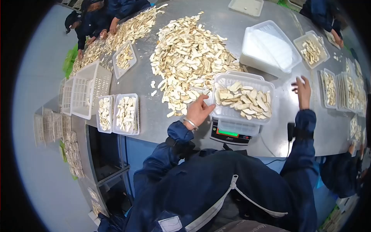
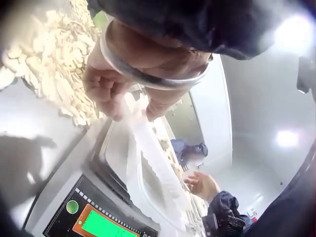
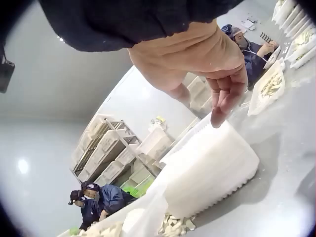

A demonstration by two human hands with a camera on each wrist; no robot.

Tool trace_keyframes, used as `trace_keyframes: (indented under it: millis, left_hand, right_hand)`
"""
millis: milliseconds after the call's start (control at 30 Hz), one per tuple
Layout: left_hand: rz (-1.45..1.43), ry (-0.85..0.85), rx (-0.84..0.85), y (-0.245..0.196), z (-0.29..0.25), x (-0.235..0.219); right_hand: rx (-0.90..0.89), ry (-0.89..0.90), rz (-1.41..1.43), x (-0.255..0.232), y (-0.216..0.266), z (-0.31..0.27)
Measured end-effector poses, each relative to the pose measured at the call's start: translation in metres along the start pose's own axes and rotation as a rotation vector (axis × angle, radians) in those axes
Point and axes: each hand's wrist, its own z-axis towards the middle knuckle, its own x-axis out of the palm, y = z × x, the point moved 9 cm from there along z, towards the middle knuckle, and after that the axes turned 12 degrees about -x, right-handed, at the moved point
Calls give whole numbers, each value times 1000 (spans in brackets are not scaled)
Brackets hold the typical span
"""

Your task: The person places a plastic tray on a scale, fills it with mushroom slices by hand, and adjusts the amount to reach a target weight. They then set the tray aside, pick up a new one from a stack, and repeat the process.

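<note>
A clear plastic tray (image 1: 222, 110) of pale dried mushroom slices (image 1: 247, 101) sits over the digital scale (image 1: 230, 133), whose display glows green. At the tray's left rim is my left hand (image 1: 198, 113), wearing a metal bangle (image 2: 148, 79). In the left wrist view its thumb and fingers stand either side of the rim, slightly apart. My right hand (image 1: 303, 92) hovers to the tray's right, fingers loosely bent and holding nothing. In the right wrist view, that hand (image 3: 202, 64) overlaps a stack of white trays (image 3: 212, 163).
A large heap of mushroom slices (image 1: 189, 54) covers the table behind the scale. Empty stacked trays (image 1: 251, 60) stand at the back right. Filled trays (image 1: 125, 114) lie left beside a white basket (image 1: 79, 94); more filled trays (image 1: 328, 87) line the right. Other people work around the table.
</note>
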Motion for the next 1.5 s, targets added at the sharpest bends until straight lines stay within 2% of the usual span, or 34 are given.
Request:
trace_keyframes:
  millis: [33,67,100,167,233,300,367,400,433,533,633,767,800,933,1033,1100,1200,1233,1300,1400,1433,1500]
  left_hand:
    - [-10,32,-4,-3,3,11]
    - [-21,67,-7,-4,6,22]
    - [38,20,19,-2,6,-19]
    - [1,39,25,-1,-14,-4]
    - [50,44,101,-16,3,8]
    - [28,-7,143,-9,6,3]
    - [-69,6,133,-10,-1,-9]
    - [-134,28,125,-25,-14,-21]
    - [-214,58,67,-14,-15,-26]
    - [-239,53,56,-13,-26,-33]
    - [-232,28,64,-15,-33,-48]
    - [-218,11,49,0,-34,-59]
    - [-223,25,27,1,-35,-60]
    - [-218,-8,22,-5,-42,-64]
    - [-260,9,-5,2,-40,-62]
    - [-247,-16,6,0,-41,-65]
    - [-167,46,9,4,-35,-56]
    - [-151,67,22,7,-32,-48]
    - [-150,50,39,13,-23,-36]
    - [-133,88,82,14,-10,-10]
    - [-149,117,63,14,-6,-3]
    - [-177,170,22,16,-1,9]
  right_hand:
    - [-66,-7,-103,-13,4,-15]
    - [-63,59,-109,-17,-1,-33]
    - [-46,121,-34,25,-13,-61]
    - [52,165,-45,13,-28,-115]
    - [55,108,20,5,-26,-122]
    - [52,81,96,15,-21,-141]
    - [59,112,71,25,-14,-157]
    - [31,116,66,30,-10,-162]
    - [0,125,63,37,-6,-166]
    - [-143,189,-189,61,19,-166]
    - [-172,228,-210,82,49,-165]
    - [-198,319,-325,109,47,-166]
    - [-151,323,-356,114,50,-165]
    - [-132,258,-308,119,44,-159]
    - [-243,175,-339,104,35,-152]
    - [-268,92,-432,67,26,-140]
    - [-281,-40,-622,-27,6,-110]
    - [-296,-94,-687,-58,19,-104]
    - [-200,-157,-652,-110,16,-84]
    - [-384,-129,-460,-87,78,-70]
    - [-360,-52,-401,-61,88,-65]
    - [-473,107,-218,7,115,-62]
